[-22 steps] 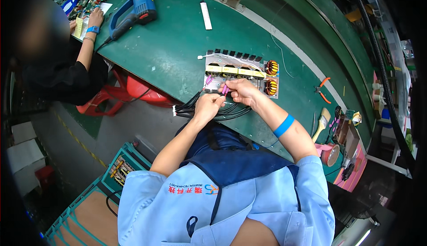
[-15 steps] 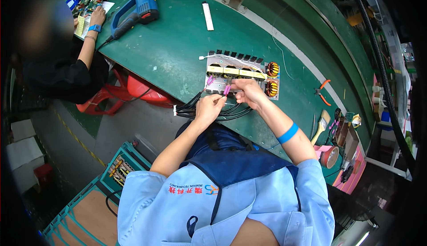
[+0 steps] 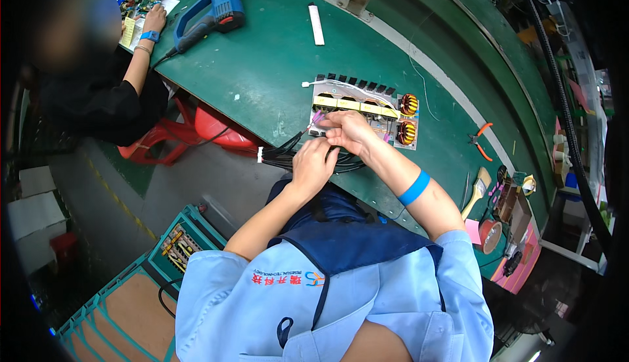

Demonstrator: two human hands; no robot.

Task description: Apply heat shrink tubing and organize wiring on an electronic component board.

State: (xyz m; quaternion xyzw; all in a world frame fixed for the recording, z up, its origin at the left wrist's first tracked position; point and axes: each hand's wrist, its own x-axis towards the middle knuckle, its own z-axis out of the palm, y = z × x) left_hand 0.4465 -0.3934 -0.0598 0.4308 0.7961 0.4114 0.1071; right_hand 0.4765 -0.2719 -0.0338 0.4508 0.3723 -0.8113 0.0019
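A circuit board (image 3: 329,89) lies near the table's front edge, with a row of yellow-wrapped transformers (image 3: 357,106) and two copper-wound ring coils (image 3: 407,133) at its right end. Black cables (image 3: 282,157) run from its front side. A purple sleeve (image 3: 318,117) on one cable end stands at the board's left part. My right hand (image 3: 354,133) bends over the board's front, fingers closed beside that sleeve; what lies between the fingertips is hidden. My left hand (image 3: 313,167) is closed among the cables just in front, its fingertips partly covered by the right hand.
A blue heat gun (image 3: 226,5) and a white strip (image 3: 316,24) lie farther back. Orange-handled pliers (image 3: 483,142), a brush (image 3: 478,188) and a tape roll (image 3: 489,234) are at right. At the far left a co-worker's hand (image 3: 154,18) rests by other boards.
My right hand has shifted left along the board's front toward the left purple sleeve. It has left the other purple sleeve. The whole view has shifted slightly.
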